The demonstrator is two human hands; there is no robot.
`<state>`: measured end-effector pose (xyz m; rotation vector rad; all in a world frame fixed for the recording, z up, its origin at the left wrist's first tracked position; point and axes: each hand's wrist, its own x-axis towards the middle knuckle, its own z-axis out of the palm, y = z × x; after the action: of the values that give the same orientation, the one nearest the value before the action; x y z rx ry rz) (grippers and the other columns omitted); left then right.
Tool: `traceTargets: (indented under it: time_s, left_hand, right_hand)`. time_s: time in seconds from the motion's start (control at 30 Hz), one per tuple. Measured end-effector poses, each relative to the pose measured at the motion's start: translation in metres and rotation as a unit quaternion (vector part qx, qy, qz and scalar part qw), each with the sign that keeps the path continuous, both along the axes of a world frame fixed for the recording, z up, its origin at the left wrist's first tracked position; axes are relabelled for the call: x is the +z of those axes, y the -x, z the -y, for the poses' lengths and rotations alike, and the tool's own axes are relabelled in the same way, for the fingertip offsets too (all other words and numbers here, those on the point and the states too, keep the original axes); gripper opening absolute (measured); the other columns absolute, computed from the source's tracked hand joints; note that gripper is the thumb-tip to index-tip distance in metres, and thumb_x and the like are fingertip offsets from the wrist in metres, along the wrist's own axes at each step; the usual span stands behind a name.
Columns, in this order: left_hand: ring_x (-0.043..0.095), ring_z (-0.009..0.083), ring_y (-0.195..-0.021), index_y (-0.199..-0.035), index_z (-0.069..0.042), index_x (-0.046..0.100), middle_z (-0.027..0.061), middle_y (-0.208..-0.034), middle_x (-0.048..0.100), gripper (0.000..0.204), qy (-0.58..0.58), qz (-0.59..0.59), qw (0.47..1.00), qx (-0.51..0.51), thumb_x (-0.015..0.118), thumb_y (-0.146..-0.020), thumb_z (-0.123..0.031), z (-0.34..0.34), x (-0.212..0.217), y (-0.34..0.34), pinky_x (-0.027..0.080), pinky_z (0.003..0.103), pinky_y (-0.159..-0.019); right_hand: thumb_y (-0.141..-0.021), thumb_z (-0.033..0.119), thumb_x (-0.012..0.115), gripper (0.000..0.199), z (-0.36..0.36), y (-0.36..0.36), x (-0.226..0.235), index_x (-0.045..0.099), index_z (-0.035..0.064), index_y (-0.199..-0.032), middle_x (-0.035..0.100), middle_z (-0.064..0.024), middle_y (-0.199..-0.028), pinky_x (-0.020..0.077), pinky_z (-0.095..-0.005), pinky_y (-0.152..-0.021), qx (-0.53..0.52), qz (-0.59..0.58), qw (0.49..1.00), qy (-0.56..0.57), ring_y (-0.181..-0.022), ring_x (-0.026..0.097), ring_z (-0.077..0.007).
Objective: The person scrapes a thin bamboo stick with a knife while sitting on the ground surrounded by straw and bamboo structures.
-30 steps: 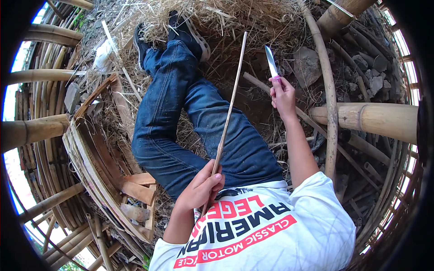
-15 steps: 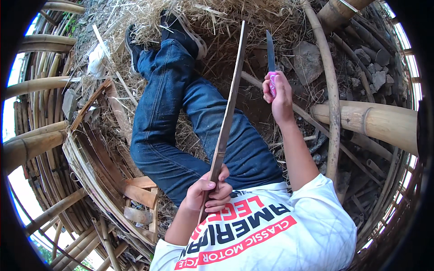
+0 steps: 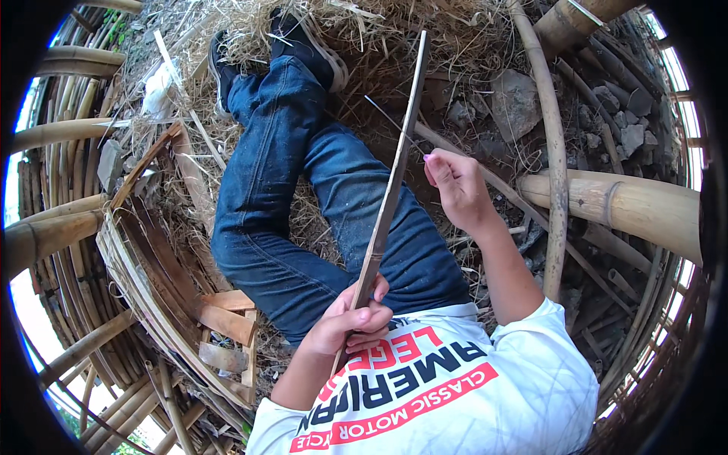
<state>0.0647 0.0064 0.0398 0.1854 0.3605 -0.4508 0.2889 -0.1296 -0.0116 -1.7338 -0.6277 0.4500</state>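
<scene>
I am seeing my left hand (image 3: 350,322) closing its grip around the lower end of a long bamboo strip (image 3: 390,189), which is rising over my jeans (image 3: 303,189) toward the straw (image 3: 379,30). My right hand (image 3: 455,189) is curling beside the strip; a pink handle tip is showing, but the blade is hidden, so I cannot tell what it is holding.

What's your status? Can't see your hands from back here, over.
Left hand shut on bamboo strip, strip angled up over the legs. Right hand beside the strip, fingers curled; knife not visible. Nothing blocking.
</scene>
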Motion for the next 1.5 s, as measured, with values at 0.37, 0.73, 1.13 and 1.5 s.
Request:
traceTargets:
  time_s: [0.37,0.73,1.13,1.5]
  left_hand:
    - [0.035,0.0054,-0.057,-0.106,-0.005,0.043,-0.0025,-0.069,0.039,0.017,-0.531,0.003,0.843,-0.084,0.045,-0.102,-0.021,0.004,0.007,0.007,0.031,0.021,-0.051]
    - [0.056,0.0423,-0.065,-0.1,0.0,0.04,0.0247,-0.067,0.053,0.018,-0.7,-0.038,0.678,-0.219,0.044,-0.101,-0.018,0.013,0.008,-0.004,0.041,0.047,-0.06]
    - [0.057,0.0489,-0.063,-0.099,0.003,0.04,0.0304,-0.064,0.056,0.021,-0.75,-0.024,0.601,-0.277,0.048,-0.099,-0.016,0.024,-0.009,0.001,0.042,0.055,-0.056]
    - [0.057,0.0507,-0.066,-0.1,0.004,0.04,0.032,-0.067,0.057,0.023,-0.733,-0.03,0.614,-0.292,0.048,-0.099,-0.017,0.026,-0.013,0.004,0.042,0.056,-0.059]
  right_hand:
    - [-0.102,0.042,0.046,0.054,0.004,0.007,-0.001,0.047,-0.0016,-0.069,0.041,-0.001,-0.059,0.0319,-0.0298,-0.052,0.052,-0.052,0.995,0.069,-0.059,0.038,-0.0096]
    - [-0.099,0.04,0.051,0.052,0.009,0.026,-0.038,0.052,-0.0035,-0.071,0.046,-0.0228,-0.058,0.0374,-0.041,-0.051,0.05,0.034,0.982,0.178,-0.052,0.041,-0.0383]
    - [-0.097,0.047,0.05,0.056,0.024,0.05,-0.081,0.065,0.0004,-0.069,0.061,-0.025,-0.065,0.051,-0.0483,-0.061,0.044,0.022,0.965,0.257,-0.067,0.062,-0.0447]
    - [-0.096,0.047,0.051,0.054,0.034,0.056,-0.088,0.066,0.0005,-0.072,0.062,-0.0251,-0.067,0.0514,-0.0477,-0.062,0.035,0.026,0.968,0.249,-0.069,0.063,-0.0441]
